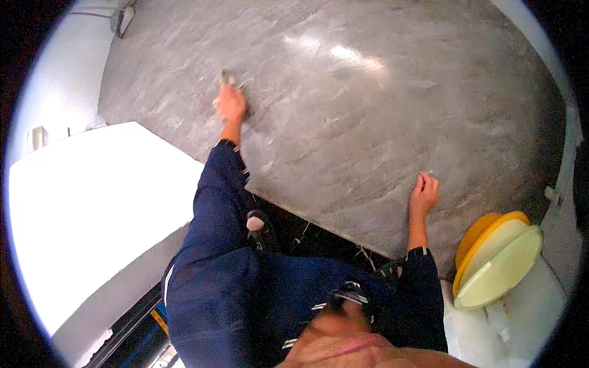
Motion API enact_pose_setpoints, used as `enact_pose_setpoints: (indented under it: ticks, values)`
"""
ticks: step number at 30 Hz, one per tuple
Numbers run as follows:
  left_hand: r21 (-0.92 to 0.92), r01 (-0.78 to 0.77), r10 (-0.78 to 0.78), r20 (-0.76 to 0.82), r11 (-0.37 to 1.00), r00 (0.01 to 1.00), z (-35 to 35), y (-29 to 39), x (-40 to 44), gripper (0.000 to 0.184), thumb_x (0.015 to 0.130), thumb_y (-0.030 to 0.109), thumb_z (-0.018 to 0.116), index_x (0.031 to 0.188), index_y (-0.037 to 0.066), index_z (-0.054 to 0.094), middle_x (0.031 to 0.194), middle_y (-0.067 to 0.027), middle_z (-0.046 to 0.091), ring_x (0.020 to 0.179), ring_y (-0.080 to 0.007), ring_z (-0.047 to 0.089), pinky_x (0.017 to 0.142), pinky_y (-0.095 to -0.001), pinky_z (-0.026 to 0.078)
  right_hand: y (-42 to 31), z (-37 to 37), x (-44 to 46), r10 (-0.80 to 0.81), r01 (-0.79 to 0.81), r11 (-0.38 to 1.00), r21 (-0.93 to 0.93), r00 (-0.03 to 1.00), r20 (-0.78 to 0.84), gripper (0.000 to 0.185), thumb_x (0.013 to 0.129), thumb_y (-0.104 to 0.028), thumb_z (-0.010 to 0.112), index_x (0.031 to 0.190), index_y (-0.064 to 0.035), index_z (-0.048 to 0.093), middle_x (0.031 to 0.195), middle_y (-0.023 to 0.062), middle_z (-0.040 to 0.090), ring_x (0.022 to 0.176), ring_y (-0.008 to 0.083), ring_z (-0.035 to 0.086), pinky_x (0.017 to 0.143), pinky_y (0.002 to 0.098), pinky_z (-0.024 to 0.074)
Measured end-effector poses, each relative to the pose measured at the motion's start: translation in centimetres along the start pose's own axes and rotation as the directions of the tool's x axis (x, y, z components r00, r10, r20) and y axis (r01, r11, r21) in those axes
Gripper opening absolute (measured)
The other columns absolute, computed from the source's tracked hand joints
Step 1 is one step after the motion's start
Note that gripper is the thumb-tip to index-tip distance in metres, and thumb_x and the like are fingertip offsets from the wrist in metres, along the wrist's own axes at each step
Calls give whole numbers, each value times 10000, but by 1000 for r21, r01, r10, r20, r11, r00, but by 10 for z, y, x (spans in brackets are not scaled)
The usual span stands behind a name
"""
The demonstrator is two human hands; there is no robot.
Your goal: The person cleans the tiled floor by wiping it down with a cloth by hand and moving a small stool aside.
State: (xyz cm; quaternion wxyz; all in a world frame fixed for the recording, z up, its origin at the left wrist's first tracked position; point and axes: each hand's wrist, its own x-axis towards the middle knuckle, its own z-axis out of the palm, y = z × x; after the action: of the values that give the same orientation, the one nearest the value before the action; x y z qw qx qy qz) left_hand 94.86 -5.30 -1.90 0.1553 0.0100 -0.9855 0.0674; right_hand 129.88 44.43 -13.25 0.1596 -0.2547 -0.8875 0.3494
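Glossy grey tabletop [343, 116]: left hand [231, 103] grips pale item [227, 76] (blurred), 11 o'clock; right hand [424, 194] curled narrow, 3 o'clock; bright white surface [104, 208], 9 o'clock.

Showing as a small, pale, crumpled cloth [226, 76] — blurring too much for telling its exact shape or weave. Bunching in the left hand [231, 105], poking out beyond the fingertips and at both sides, mostly hiding beneath the palm. Appearing to be lying on the left part of a grey, stone-patterned tabletop [343, 122], well in from the near edge. As for the tabletop: spreading flat across most of the view, carrying lighter, slanting streaks, catching bright glare toward the far middle — ending on the near side in an edge sloping down rightward.
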Motion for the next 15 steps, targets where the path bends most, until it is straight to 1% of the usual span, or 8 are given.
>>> enact_pose_setpoints:
  ticks: [3,4,6,7,9,12,13,15]
  values:
    - [-66,69,-55,186,995,981,-27,114,37,316,796,257,562,1074,112,599,1095,-134,574,1032,-327,541,821,-462,449,5,8,1,-79,79,996,-27,997,11,142,896,-169,574,965,-61,634,933,106,580,857,286,560,738,369,457]
    - [-123,-122,124,7,985,992,-11,132,37,290,794,249,561,1047,117,616,1077,-133,575,1020,-324,549,826,-458,445,4,9,-1,-55,56,998,-26,998,36,153,903,-177,565,975,-58,629,940,107,578,862,287,557,744,374,455]
    - [-203,-134,165,143,970,976,-26,211,33,181,797,184,535,919,67,600,941,-166,581,924,-361,555,792,-494,406,5,6,-6,-30,32,999,-38,998,58,173,917,-193,547,997,-56,617,949,108,573,863,287,555,746,382,452]
    - [-390,-280,298,-13,877,954,-7,233,22,146,801,152,517,878,49,584,885,-176,580,903,-365,551,750,-497,400,5,2,-8,-29,32,998,-51,998,54,182,924,-200,537,1009,-57,610,951,109,570,859,286,555,744,384,453]
    - [-354,-320,416,236,878,878,-44,297,-12,151,802,109,517,914,42,594,948,-178,589,926,-355,558,782,-479,405,4,-1,-11,-38,41,997,-67,998,49,198,935,-212,521,1030,-55,597,954,112,565,854,286,555,738,386,454]
    - [-618,-474,631,47,627,774,-30,348,-109,295,809,161,526,1078,50,567,1108,-164,551,1014,-347,515,883,-516,349,11,-3,-10,-17,20,998,-65,999,42,214,947,-226,504,1039,-51,588,959,118,561,848,289,553,728,387,455]
    - [-648,-460,758,297,607,582,-78,358,-129,341,825,151,501,1144,37,538,1187,-185,528,1099,-354,491,959,-509,323,13,-5,-11,14,-12,999,-40,999,46,218,950,-232,500,1033,-51,589,959,120,561,847,291,554,724,386,455]
    - [-731,-560,857,66,391,512,-41,352,-220,384,835,176,511,1194,40,512,1346,-157,444,1250,-317,405,1036,-505,257,17,-7,-8,10,-8,999,-45,999,41,223,954,-242,494,1021,-53,591,957,121,564,844,295,555,715,385,455]
